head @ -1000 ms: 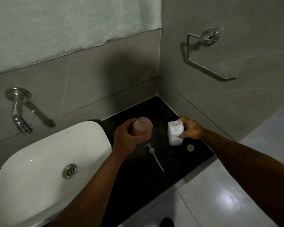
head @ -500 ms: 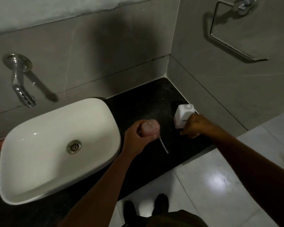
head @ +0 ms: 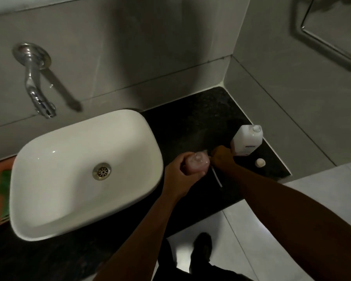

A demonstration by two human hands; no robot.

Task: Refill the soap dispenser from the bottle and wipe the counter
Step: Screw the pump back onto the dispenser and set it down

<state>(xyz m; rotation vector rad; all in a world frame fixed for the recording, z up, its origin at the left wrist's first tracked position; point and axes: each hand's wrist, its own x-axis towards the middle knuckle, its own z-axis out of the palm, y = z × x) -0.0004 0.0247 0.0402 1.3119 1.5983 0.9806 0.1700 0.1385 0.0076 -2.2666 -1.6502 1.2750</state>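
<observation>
My left hand grips a pinkish soap dispenser upright over the black counter, its mouth open at the top. Right beside it, my right hand is curled over the head of the loose pump. The pump's white tube sticks out from under the hand and lies on the counter. A white refill bottle stands uncapped near the right wall. Its small round cap lies in front of it.
A white basin fills the left of the counter, with a chrome tap on the wall above. A towel ring hangs on the right wall. An orange and green cloth lies at the far left. My shoes stand on the tiled floor.
My right hand left the white bottle and moved left to the pump head. The view tilted down. The dispenser stays in my left hand.
</observation>
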